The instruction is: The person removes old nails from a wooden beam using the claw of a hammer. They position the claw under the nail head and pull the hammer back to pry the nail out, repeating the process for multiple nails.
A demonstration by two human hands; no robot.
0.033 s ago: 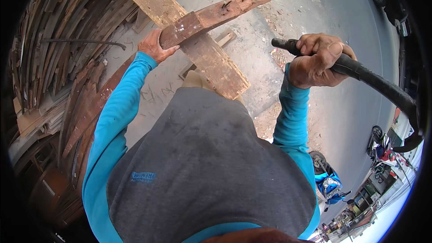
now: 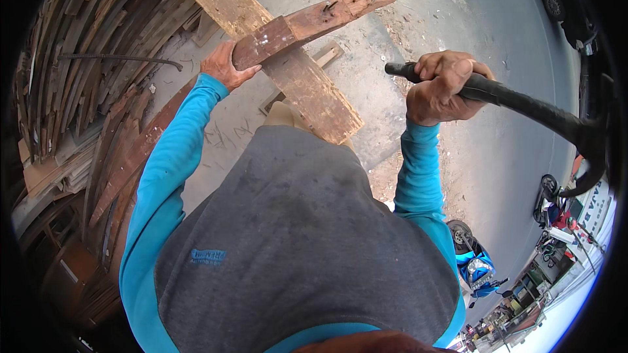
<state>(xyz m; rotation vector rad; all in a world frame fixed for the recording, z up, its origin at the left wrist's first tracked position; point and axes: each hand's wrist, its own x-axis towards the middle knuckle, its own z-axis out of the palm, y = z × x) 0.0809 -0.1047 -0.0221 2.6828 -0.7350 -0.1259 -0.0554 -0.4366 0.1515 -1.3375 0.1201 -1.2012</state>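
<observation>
Far left of my left grip, a pile of old planks (image 2: 72,85) lies stacked lengthwise, the boards bowed by the lens. On the near side of that pile, just left of the same grip, a thin dark rod (image 2: 124,59) with a hooked tip lies roughly crosswise.

My left grip (image 2: 226,67) is closed around a red-brown beam (image 2: 307,23), thumb along the near edge, fingers wrapped over the far side. A length of matching colour runs from beneath this grip down and to the left, under my forearm; whether it is one piece with the beam cannot be told. To the right of the grip, the beam crosses on top of a pale, worn plank (image 2: 311,95), which slants from beyond the grip to a ragged end nearer my body. A short wood block (image 2: 329,54) lies on the ground past the crossing. At the beam's far end, between my two grips, several nails (image 2: 330,6) protrude, some bent.

My right grip (image 2: 448,88) is clenched on the black handle of a claw hammer (image 2: 536,104), raised clear of the beam; its head, right of the grip, is partly lost in the dark rim. Below that grip stands a blue motorbike (image 2: 477,268).
</observation>
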